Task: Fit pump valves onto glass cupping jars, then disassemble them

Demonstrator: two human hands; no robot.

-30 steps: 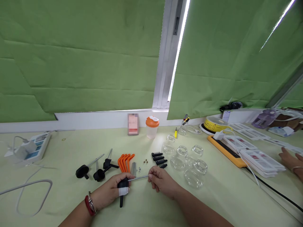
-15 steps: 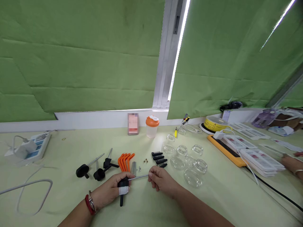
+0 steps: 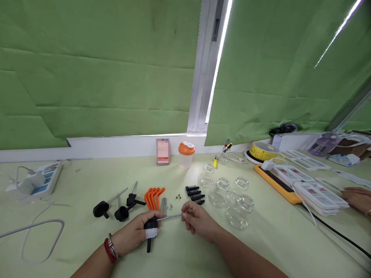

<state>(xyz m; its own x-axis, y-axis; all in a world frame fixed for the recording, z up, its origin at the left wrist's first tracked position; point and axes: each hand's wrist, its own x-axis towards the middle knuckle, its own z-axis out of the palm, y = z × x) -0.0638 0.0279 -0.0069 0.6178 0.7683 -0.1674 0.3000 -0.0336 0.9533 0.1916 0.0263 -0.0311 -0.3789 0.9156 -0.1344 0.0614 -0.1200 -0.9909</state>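
My left hand is wrapped round a black plastic part with a thin metal rod sticking out to the right. The fingertips of my right hand pinch the rod's far end. Just beyond my hands lie orange curved pieces, loose metal rods, tiny brass bits and black ridged pieces. Left of them rest several black parts with rods.
Upturned glass jars stand right of my right hand, near an orange-black power strip and stacked white trays. An orange-lidded cup and a phone are at the back. Another person's hand is far right.
Both my hands keep the same grip and place. At the far right, the other person's hand has moved a little left, over the table near the trays.
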